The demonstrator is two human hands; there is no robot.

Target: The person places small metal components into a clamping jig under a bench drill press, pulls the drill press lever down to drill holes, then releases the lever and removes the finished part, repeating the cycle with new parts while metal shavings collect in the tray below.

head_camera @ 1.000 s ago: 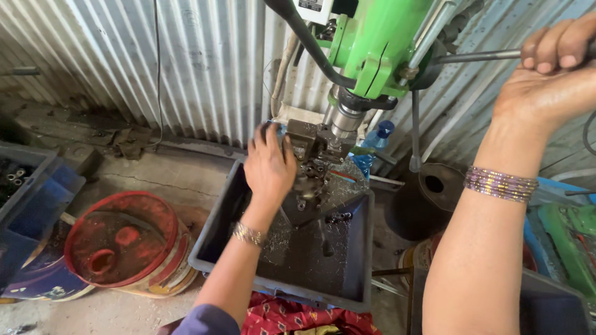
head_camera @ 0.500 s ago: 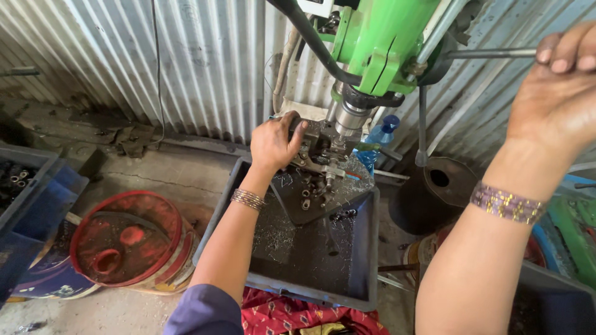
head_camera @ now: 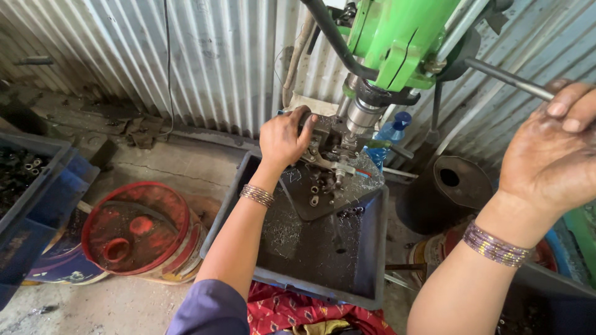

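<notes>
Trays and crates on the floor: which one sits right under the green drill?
The dark grey tray strewn with metal shavings, directly below the green drill press and the left hand. The blue crate sits apart, far left.

Green drill press (head_camera: 397, 37), top centre. Left hand (head_camera: 282, 139) on metal fixture (head_camera: 326, 146) under spindle. Right hand (head_camera: 552, 149), right edge, grips feed lever (head_camera: 506, 77). Grey tray (head_camera: 366, 248) below, swarf inside. Red drum lid (head_camera: 133, 226), lower left.

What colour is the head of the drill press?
The drill press head is bright green, clearest in the head view.
</notes>
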